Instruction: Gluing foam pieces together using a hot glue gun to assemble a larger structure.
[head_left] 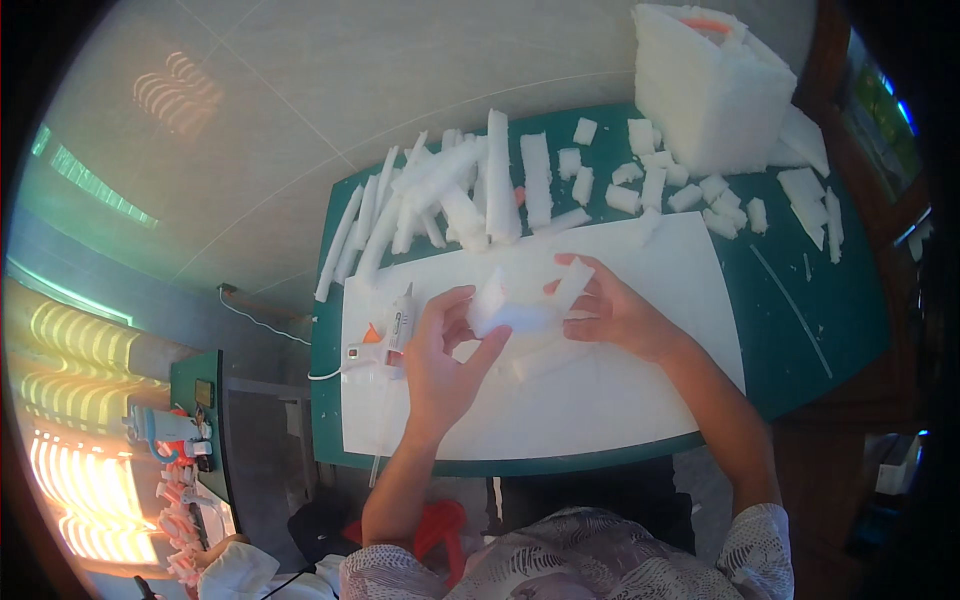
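Over the white board (pixel 460 420), both my hands are raised, facing each other. My left hand (pixel 447 345) pinches a white foam piece (pixel 488 300) between thumb and fingers. In my right hand (pixel 620 315), a small flat foam block (pixel 573 284) is gripped between the thumb and fingers. The two pieces are close together; a bright, blurred white patch between them hides whether they touch. Left of my left hand lies a white glue gun (pixel 372 352) with an orange part, its cord running off to the left.
Long foam strips (pixel 440 190) are heaped at the back of the green table (pixel 800 330). Several small foam chunks (pixel 655 185) lie to their right, beside a large white foam box (pixel 705 95). At the lower left, another person's hand (pixel 215 552) is near a second table (pixel 205 440).
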